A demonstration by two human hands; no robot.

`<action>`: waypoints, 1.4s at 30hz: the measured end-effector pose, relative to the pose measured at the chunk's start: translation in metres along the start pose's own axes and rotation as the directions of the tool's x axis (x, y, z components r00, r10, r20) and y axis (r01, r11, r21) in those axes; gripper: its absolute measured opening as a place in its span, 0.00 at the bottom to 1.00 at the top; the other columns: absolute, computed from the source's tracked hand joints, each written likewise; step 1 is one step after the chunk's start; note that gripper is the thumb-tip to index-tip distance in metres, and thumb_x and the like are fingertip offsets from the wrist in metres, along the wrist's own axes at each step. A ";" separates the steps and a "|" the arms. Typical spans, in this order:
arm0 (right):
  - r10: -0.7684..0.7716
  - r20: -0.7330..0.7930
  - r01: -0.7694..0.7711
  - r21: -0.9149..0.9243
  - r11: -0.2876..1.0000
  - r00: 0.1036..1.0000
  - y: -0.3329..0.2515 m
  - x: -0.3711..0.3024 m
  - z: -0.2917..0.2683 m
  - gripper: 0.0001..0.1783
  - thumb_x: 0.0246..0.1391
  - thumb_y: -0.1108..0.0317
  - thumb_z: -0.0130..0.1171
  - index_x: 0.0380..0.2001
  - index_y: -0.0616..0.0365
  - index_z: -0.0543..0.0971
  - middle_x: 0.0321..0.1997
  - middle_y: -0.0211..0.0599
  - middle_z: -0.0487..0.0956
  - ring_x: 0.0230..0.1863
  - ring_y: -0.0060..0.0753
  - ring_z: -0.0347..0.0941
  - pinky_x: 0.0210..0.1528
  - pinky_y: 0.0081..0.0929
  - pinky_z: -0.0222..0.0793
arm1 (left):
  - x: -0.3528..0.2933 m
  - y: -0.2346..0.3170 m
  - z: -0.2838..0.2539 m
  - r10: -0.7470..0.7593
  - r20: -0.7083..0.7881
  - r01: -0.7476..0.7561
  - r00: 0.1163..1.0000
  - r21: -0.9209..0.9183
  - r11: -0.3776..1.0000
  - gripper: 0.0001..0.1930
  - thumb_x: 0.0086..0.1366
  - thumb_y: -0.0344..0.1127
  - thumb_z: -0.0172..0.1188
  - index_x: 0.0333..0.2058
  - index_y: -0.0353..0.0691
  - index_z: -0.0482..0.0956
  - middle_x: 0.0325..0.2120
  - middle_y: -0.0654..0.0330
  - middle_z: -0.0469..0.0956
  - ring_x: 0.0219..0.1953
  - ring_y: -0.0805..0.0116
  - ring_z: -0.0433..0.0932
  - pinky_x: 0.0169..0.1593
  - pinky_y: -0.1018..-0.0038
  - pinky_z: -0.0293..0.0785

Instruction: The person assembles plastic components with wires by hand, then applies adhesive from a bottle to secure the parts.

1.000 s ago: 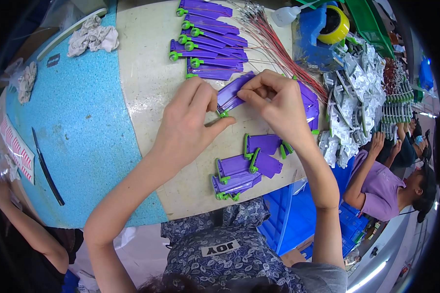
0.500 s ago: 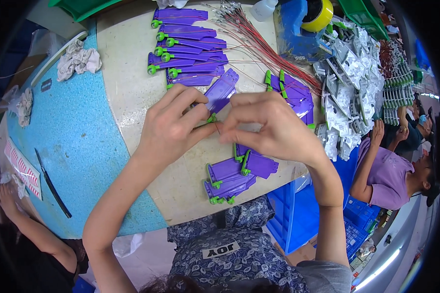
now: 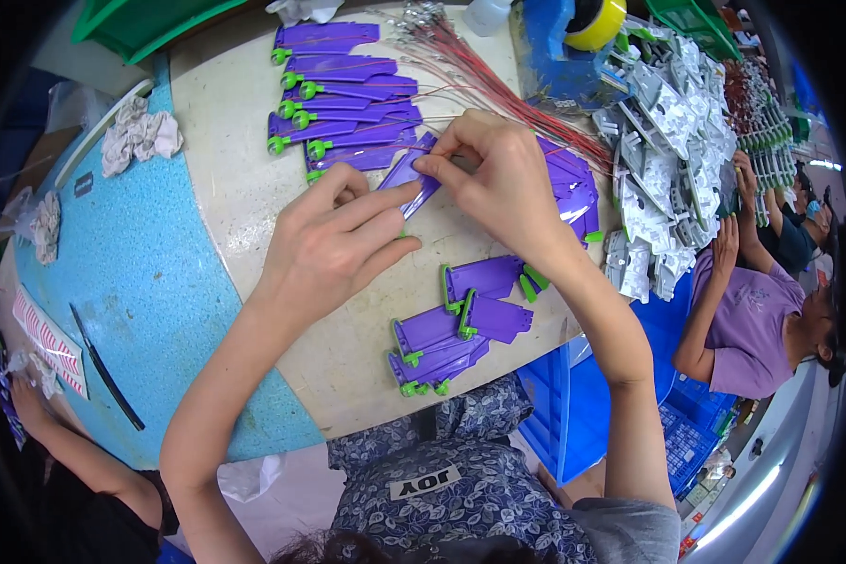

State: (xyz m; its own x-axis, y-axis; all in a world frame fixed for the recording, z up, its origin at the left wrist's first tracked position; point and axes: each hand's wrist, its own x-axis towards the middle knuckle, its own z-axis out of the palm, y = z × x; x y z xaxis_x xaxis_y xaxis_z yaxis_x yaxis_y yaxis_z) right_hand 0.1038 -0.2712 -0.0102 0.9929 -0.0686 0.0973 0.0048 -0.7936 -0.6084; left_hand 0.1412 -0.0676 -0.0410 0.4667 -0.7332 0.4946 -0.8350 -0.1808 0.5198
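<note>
In front of me, a flat purple plastic piece (image 3: 406, 177) lies tilted between my hands, with a bit of green at its lower end. My left hand (image 3: 324, 240) steadies that lower end with bent fingers, the thumb lying below it. Thumb and fingers of my right hand (image 3: 498, 179) pinch at the upper end, where a thin red wire seems to run. Beyond my left hand is a row of similar purple pieces (image 3: 334, 68) with green round ends and wires. Nearer me sits a small pile of purple pieces with green clips (image 3: 432, 334).
A bundle of red wires (image 3: 498, 80) stretches across the back. A blue tape dispenser (image 3: 550, 56) and a heap of silver-grey plastic parts (image 3: 672, 150) stand right. Left are crumpled cloth (image 3: 139, 138) and a dark blade-like tool (image 3: 108, 371). Co-workers sit at both sides.
My right hand has moved up and away from my left fingertips to the purple piece's upper end. My left hand has shifted slightly, its index finger now stretched along the piece.
</note>
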 end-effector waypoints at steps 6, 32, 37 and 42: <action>-0.051 -0.663 0.119 0.058 0.991 0.747 0.018 0.007 -0.079 0.12 0.57 0.64 0.66 0.32 0.66 0.83 0.20 0.28 0.76 0.23 0.20 0.70 0.27 0.23 0.65 | -0.004 0.007 -0.004 -0.179 0.052 0.182 0.982 -0.062 0.981 0.22 0.45 0.30 0.75 0.40 0.35 0.79 0.42 0.56 0.83 0.37 0.57 0.75 0.43 0.66 0.74; -0.004 0.262 -0.082 0.316 0.945 0.965 -0.016 -0.033 0.000 0.12 0.58 0.71 0.62 0.44 0.59 0.86 0.23 0.34 0.73 0.22 0.21 0.64 0.23 0.26 0.57 | -0.021 0.016 0.011 -0.205 -0.156 0.201 0.966 -0.041 0.979 0.26 0.47 0.32 0.75 0.46 0.37 0.79 0.39 0.57 0.79 0.38 0.56 0.78 0.42 0.65 0.78; -0.212 -0.254 0.193 -0.097 0.976 0.944 -0.006 -0.016 -0.009 0.06 0.53 0.75 0.64 0.35 0.66 0.83 0.24 0.42 0.76 0.21 0.38 0.73 0.25 0.31 0.69 | -0.020 0.025 0.016 -0.225 -0.150 0.238 0.963 0.079 0.968 0.21 0.46 0.29 0.74 0.42 0.37 0.83 0.41 0.54 0.77 0.38 0.57 0.76 0.40 0.66 0.76; -0.178 -0.390 0.187 -0.016 0.982 0.903 0.009 0.031 -0.030 0.05 0.51 0.78 0.63 0.32 0.64 0.83 0.26 0.44 0.79 0.23 0.39 0.78 0.27 0.30 0.72 | -0.003 0.023 0.012 -0.275 0.009 0.271 0.961 0.142 0.952 0.18 0.53 0.33 0.67 0.45 0.41 0.83 0.46 0.56 0.75 0.43 0.60 0.71 0.45 0.62 0.68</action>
State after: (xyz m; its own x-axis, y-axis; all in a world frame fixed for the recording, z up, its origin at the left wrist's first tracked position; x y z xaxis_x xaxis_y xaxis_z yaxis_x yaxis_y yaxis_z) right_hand 0.1313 -0.2986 0.0106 0.8496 -0.1567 0.5036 0.1881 -0.8019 -0.5670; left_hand 0.1173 -0.0774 -0.0393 0.6758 -0.6610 0.3261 -0.7098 -0.4643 0.5298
